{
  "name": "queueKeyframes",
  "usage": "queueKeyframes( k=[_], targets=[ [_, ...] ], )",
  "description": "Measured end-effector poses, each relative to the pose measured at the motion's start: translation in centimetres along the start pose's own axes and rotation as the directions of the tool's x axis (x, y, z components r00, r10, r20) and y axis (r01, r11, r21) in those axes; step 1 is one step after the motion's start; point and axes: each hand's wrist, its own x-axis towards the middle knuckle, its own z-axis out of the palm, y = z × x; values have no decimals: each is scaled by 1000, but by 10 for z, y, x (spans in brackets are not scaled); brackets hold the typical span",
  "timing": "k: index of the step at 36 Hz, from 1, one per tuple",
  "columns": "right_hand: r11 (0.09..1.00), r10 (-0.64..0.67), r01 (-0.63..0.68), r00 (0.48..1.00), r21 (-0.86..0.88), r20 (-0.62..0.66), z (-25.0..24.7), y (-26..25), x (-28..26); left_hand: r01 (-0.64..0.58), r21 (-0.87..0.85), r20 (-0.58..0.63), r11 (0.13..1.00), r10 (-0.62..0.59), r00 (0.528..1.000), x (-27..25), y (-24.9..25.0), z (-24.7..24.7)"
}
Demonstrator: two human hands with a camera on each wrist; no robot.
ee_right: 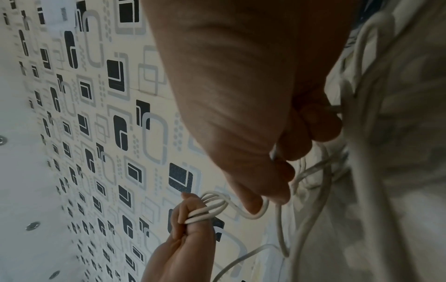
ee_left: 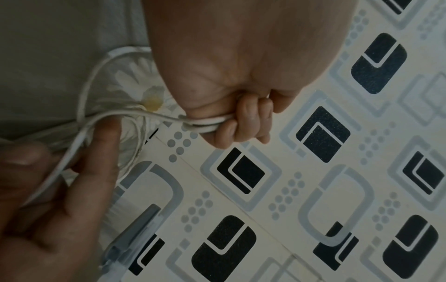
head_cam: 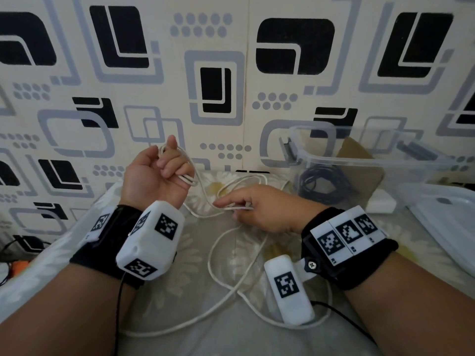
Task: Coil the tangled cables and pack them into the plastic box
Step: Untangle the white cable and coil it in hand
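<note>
Daisy-print bedding (head_cam: 195,253) carries a thin white cable (head_cam: 223,255) beside the clear plastic box (head_cam: 359,160). Left hand (head_cam: 154,173) clenches its coils; right hand (head_cam: 259,209) pinches the slack, whose crossing loops may knot.

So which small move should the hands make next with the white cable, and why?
Probably the right hand should carry its pinched strand up and over the left hand for one more loop. A few turns of white cable already sit on the left fingers, while much slack lies loose on the bed.
</note>
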Motion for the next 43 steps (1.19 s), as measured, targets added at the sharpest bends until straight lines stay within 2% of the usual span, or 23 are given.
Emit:
queueKeyframes(
  k=[3, 6, 8, 10, 13, 16, 17, 20, 23, 27, 29, 31, 33, 36, 43],
  targets=[
    [1000, 14, -15, 1000, -21, -19, 2, 2, 1, 41, -43, 46, 998, -39, 998, 2, 1, -3],
    [997, 75, -65, 973, 53, -218, 3, 8, 3, 123, -47, 114, 991, -118, 987, 3, 6, -7],
    [983, 142, -94, 932, 158, -333, 2, 11, 4, 143, 10, 94, 990, -143, 985, 1, 7, -3],
    [970, 183, -99, 899, 224, -397, 2, 15, 6, 134, 93, 16, 987, -136, 991, -2, 6, 2],
    [968, 198, -109, 883, 226, -424, 2, 17, 7, 188, 173, -32, 967, -185, 982, -1, 6, 4],
    [968, 215, -135, 883, 213, -417, 0, 16, 5, 390, 87, 138, 916, -399, 906, 0, 9, -2],
    [969, 212, -138, 890, 204, -404, 0, 16, 5, 398, 96, 141, 912, -408, 902, -1, 10, -3],
    [978, 194, -156, 930, 141, -313, 0, 10, 4, 386, 69, 137, 920, -392, 910, -3, 14, -2],
    [990, 135, -120, 966, 80, -219, 3, 5, 4, 336, 23, 142, 942, -336, 931, -1, 18, -4],
    [991, 112, -96, 979, 95, -173, 6, 3, 3, 251, -18, 145, 968, -246, 958, 3, 15, -7],
    [990, 99, -80, 981, 112, -169, 6, 1, 2, 157, -28, 91, 987, -154, 984, 4, 10, -8],
    [990, 82, -63, 985, 125, -150, 5, 0, 1, 40, 41, 4, 998, -40, 999, 3, 8, -4],
    [988, 71, -53, 990, 146, -122, 4, -2, 0, -24, 75, -32, 997, 27, 999, 3, 6, -3],
    [986, 82, -67, 992, 152, -92, 4, -3, 0, -54, 34, -16, 998, 55, 998, 2, 4, -4],
    [999, 14, -13, 1000, 46, -5, 2, -4, -3, -110, 138, -90, 984, 124, 988, 4, -2, -4]
  ],
)
